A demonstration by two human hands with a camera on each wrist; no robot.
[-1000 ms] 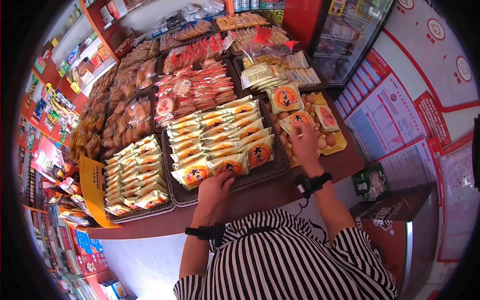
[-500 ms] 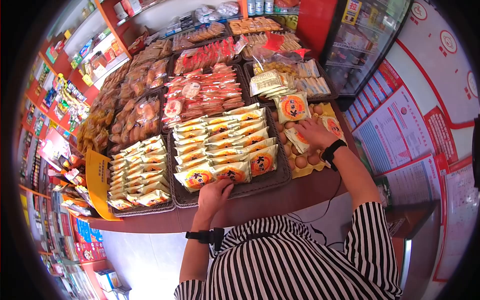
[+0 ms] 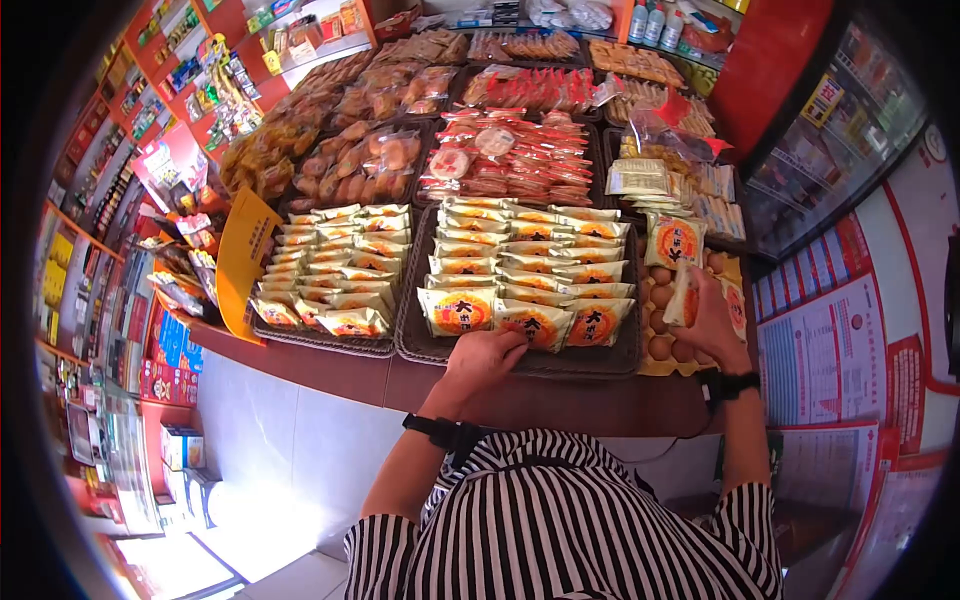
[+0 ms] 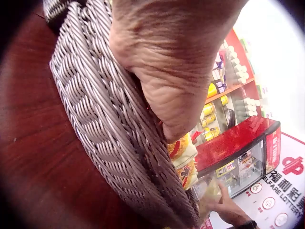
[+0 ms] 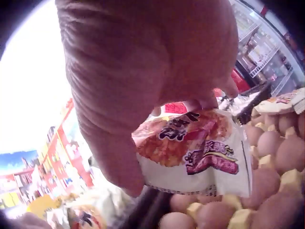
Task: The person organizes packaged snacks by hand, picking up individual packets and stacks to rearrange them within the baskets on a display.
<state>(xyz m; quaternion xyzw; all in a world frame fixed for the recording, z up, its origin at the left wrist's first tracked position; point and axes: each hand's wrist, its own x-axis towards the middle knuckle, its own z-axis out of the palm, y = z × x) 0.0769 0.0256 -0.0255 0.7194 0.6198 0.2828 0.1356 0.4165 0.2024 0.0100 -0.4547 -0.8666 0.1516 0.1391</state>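
My right hand holds a cream-coloured snack packet with an orange-red print, thumb at one side and fingers at the other. The packet is over brown eggs in a yellow egg tray. Another packet lies at the tray's back, and one more is right of the hand. My left hand rests at the lower front of the middle packet in the wicker basket's front row; its fingertips are partly hidden. The dark wicker basket holds standing rows of such packets.
Left of the basket stands a second tray of packets with a yellow card beside it. Trays of red-wrapped snacks and bagged pastries fill the back. The brown table's front edge runs before me. A glass-door fridge stands right.
The right hand first reached into the packets over the eggs and now has one packet lifted and tilted in its grip. The left hand stays at the front row. The head view has turned.
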